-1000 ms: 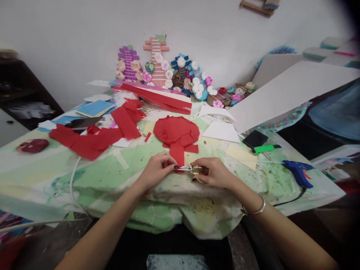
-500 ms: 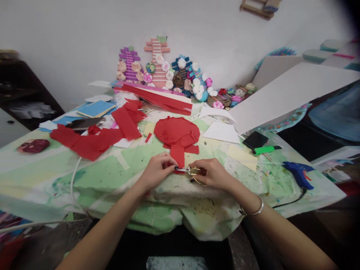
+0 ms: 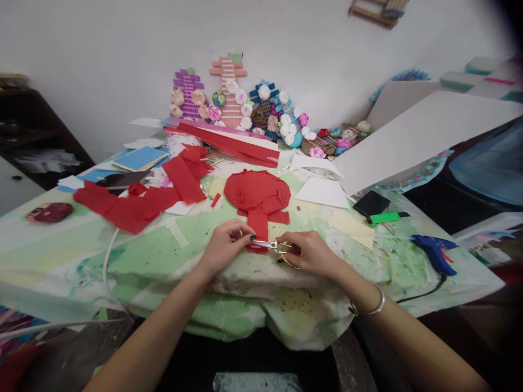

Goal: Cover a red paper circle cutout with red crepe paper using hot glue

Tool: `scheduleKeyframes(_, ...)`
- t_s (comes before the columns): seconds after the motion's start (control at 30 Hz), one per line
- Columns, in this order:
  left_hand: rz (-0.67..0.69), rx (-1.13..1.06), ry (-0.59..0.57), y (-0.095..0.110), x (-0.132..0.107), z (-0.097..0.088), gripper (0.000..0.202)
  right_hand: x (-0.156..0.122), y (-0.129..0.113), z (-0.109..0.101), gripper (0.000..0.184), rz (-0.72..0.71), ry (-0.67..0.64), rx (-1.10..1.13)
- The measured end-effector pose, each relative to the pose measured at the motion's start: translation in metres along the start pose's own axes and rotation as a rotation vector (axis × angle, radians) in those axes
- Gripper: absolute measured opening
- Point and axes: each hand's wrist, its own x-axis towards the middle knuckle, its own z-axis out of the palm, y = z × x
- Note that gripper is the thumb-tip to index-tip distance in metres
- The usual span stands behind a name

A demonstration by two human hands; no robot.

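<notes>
My right hand (image 3: 311, 252) grips small gold-handled scissors (image 3: 274, 246) whose blades point left across the lower end of a red paper strip (image 3: 258, 224). My left hand (image 3: 225, 246) pinches that strip's left edge beside the blade tips. The strip runs up to a round red paper piece (image 3: 256, 190) lying flat on the green and white table cover (image 3: 155, 250). A bangle sits on my right wrist.
Loose red paper pieces (image 3: 134, 204) lie at the left, a blue glue gun (image 3: 433, 251) at the right edge, and a black phone (image 3: 370, 202) with a green marker (image 3: 383, 216) near it. Paper flower crafts (image 3: 245, 106) line the back wall. A white board (image 3: 417, 136) leans at the right.
The scissors and my left fingers have shifted slightly left along the strip's lower end. Everything else stays put.
</notes>
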Motion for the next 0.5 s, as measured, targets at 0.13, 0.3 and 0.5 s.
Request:
scheduleKeyframes(0.13,-0.012,0.101,0.219,-0.006,-0.004,-0.011,0.014,-0.014,0.008,-0.012,0.025,0.112,0.056,-0.035)
scheduleKeyframes(0.3,0.041,0.395,0.289,-0.019,-0.010,-0.029,0.014,-0.047,0.030,-0.026,0.027,0.266,0.174,-0.164)
scheduleKeyframes(0.5,0.244,0.494,0.236,-0.018,-0.019,-0.031,0.014,-0.077,0.045,-0.027,0.028,0.260,0.321,-0.352)
